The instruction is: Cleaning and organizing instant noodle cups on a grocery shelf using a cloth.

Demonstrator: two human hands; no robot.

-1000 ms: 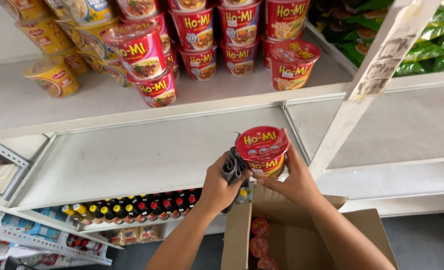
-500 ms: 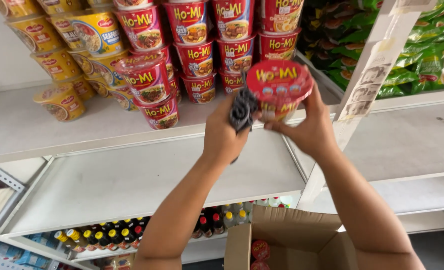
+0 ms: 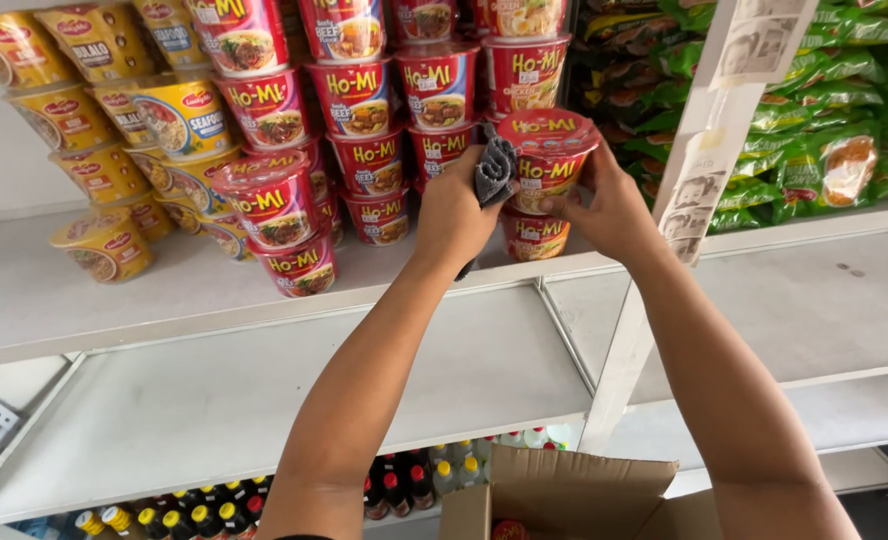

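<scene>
White store shelving (image 3: 164, 320), stacked with noodle cups. Left hand (image 3: 454, 215) closed around a dark grey cloth (image 3: 494, 170), pressed to a red noodle cup (image 3: 549, 160); right hand (image 3: 614, 210) cupped round its far side, steadying it tilted above a lower cup (image 3: 536, 237). Glossy tapered cups, foil lids, soft crumpled cloth. Beyond: yellow cups (image 3: 104, 245), green packets (image 3: 824, 130), brown cardboard box (image 3: 564, 495) below.

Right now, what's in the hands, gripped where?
Both hands hold a red noodle cup by its sides: right hand on one side, left hand opposite, with a grey cloth.
</scene>
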